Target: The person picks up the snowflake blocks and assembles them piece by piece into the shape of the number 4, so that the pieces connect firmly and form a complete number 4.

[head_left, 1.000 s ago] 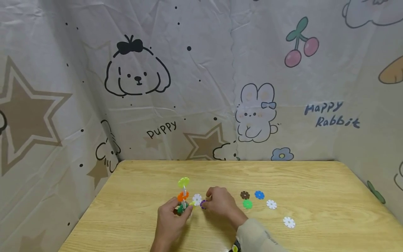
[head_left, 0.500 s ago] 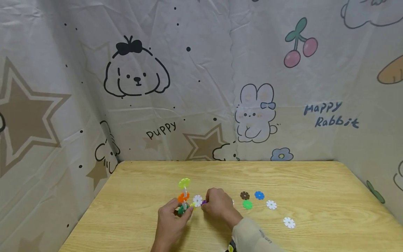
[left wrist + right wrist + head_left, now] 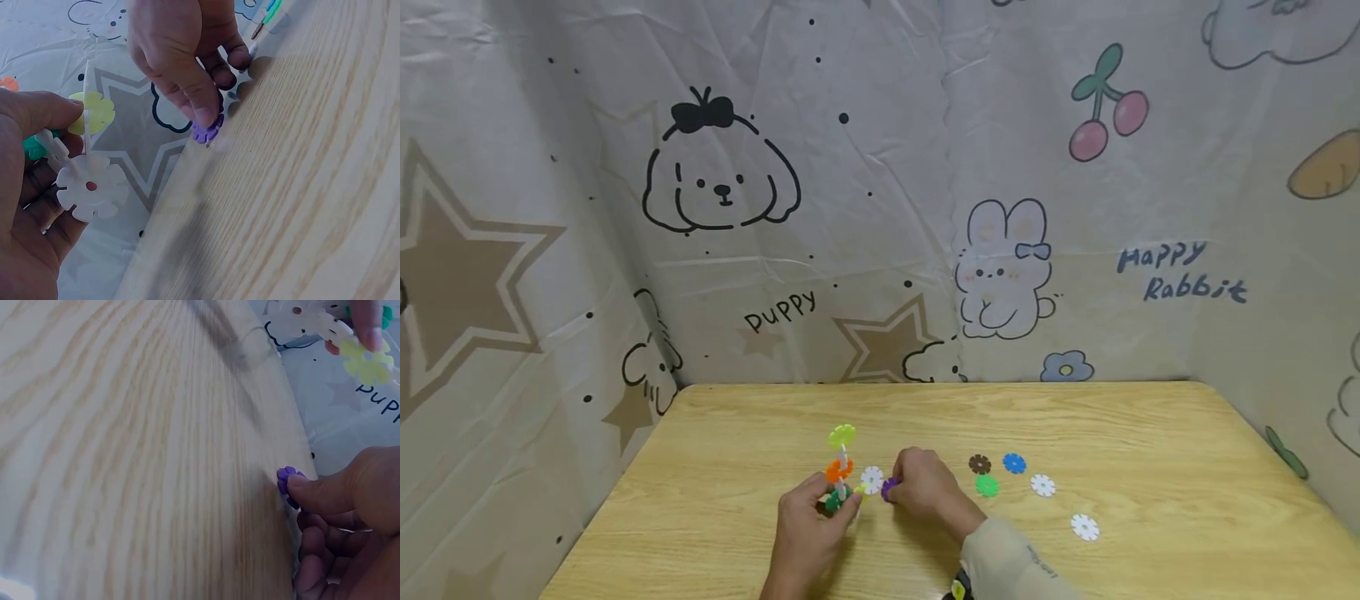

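Note:
My left hand grips a chain of interlocking plastic snowflake discs. At the chain's top is a yellow-green disc, with an orange disc below it and a green disc by the fingers. The thumb presses near a pale yellow disc; a white disc faces the left wrist camera. Another white disc stands out on the chain's right side. Just right of it, my right hand pinches a purple disc between thumb and fingers, apart from the chain; the fingers partly cover it.
Loose discs lie on the wooden table right of my right hand: brown, blue, bright green, and two white ones, one farther back and one nearer. A printed cloth hangs behind the table.
The purple disc has turned in my right fingers, from edge-on half a second ago to showing more of its face. My left hand and the chain have barely shifted.

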Tool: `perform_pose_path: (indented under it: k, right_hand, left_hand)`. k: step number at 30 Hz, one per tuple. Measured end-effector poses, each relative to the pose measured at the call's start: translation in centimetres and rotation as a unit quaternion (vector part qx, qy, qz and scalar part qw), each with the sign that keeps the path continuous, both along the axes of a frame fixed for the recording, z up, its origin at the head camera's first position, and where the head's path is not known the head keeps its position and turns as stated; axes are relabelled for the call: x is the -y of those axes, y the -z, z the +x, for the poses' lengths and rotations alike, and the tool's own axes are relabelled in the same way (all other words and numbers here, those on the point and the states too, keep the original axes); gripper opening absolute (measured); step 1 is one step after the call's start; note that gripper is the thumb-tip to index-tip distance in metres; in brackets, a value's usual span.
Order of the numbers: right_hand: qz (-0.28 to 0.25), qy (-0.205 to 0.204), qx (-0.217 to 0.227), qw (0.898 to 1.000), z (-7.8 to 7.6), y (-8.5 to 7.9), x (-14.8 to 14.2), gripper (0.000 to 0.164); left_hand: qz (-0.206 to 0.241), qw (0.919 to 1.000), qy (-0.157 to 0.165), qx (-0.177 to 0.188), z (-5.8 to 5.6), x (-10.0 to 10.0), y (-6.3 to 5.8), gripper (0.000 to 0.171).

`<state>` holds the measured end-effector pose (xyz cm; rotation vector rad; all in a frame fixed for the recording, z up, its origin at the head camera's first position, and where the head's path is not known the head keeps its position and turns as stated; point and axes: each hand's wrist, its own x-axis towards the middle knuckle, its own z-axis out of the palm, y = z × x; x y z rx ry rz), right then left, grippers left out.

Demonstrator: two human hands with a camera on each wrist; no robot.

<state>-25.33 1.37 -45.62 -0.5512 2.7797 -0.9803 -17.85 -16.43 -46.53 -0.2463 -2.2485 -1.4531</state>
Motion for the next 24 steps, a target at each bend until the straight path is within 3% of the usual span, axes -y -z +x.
perform_pose_path:
  k: [5, 12, 24]
  right_hand:
    - [-0.01, -0.028, 0.01, 1.0, 0.1, -0.2, -1.0, 0.011]
    - [-0.02, -0.066, 0.017, 0.997, 0.8, -0.6, -2.1, 0.018]
    - [-0.094, -0.08, -0.003, 0.992, 1.5, -2.1, -4.7, 0.01]
  left_hand:
    - [-0.005, 0.9999, 0.01, 0.002, -0.1, -0.2, -0.1, 0.018]
    - [-0.013, 0.9998, 0.007, 0.015, 0.1, -0.3, 0.0, 0.018]
    - [-0.016, 0.9989, 0.033, 0.031, 0.1, -0.6, -0.2, 0.02]
